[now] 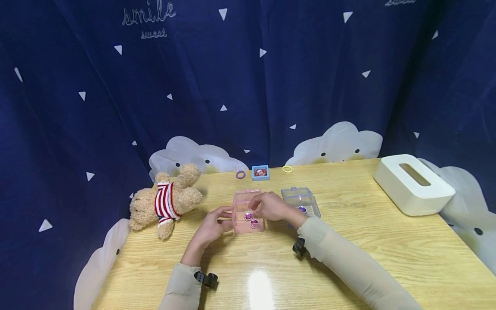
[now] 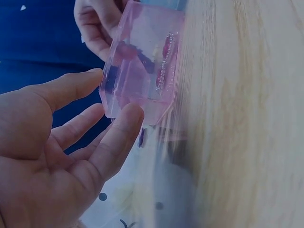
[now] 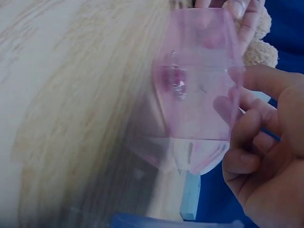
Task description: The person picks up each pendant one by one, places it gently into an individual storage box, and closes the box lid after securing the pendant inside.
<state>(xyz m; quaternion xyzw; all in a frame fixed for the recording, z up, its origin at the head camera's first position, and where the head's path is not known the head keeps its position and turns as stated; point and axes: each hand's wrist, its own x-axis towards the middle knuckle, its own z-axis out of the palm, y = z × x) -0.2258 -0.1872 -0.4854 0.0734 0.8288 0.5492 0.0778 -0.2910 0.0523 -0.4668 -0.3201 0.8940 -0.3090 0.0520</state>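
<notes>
Hands meet at a pink box [image 1: 248, 212] in the middle of the wooden table [image 1: 348, 241], seen from the head camera. The left hand [image 1: 212, 224] has its fingertips on the box's left side, and the right hand [image 1: 271, 206] lies over its top right edge. Two shiny purple pieces [image 1: 251, 219] show through the pink plastic. Just to the right stands a clear box [image 1: 300, 200] with a purple piece [image 1: 302, 209] inside. A teddy bear [image 1: 166, 201] lies to the left, a white tissue box [image 1: 413, 184] sits far right, and a small blue box [image 1: 260, 172] with a purple ring [image 1: 240, 174] and a yellow ring [image 1: 287, 169] lies at the back.

From the left wrist, the left hand [image 2: 57, 156] is spread, its thumb and one fingertip against the pink box [image 2: 142, 66]; dark purple shapes show inside.

From the right wrist, the right hand [image 3: 266, 152] curls its fingers round the edge of the pink box [image 3: 199, 95], holding it.

The step in hand looks like steadying the box between both hands, perhaps working at its lid; whether the lid is shut I cannot tell. A next move would call for a firm hold by the left fingers while the right works the lid.
</notes>
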